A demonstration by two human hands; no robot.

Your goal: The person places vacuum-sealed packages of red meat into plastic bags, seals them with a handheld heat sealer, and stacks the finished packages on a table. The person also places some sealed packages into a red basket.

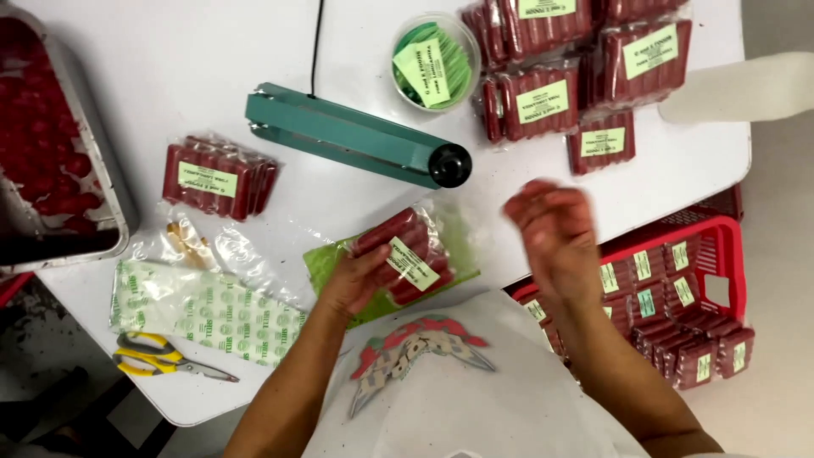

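My left hand (354, 282) grips a clear bag of dark red sticks (405, 252) with a pale green label, held just above the white table (170, 68) near its front edge. My right hand (555, 227) hovers to the right of the bag, blurred, fingers loosely curled, holding nothing. A teal heat sealer (356, 136) lies diagonally just beyond the bag. A green sheet (331, 259) lies under the bag.
Sealed red packs (219, 176) lie left, more (564, 72) pile at the back right. A round tub of green labels (434, 61), a metal tray of red pieces (51, 144), empty bags (203, 305), yellow scissors (161, 356), a red crate of packs (678, 297) at right.
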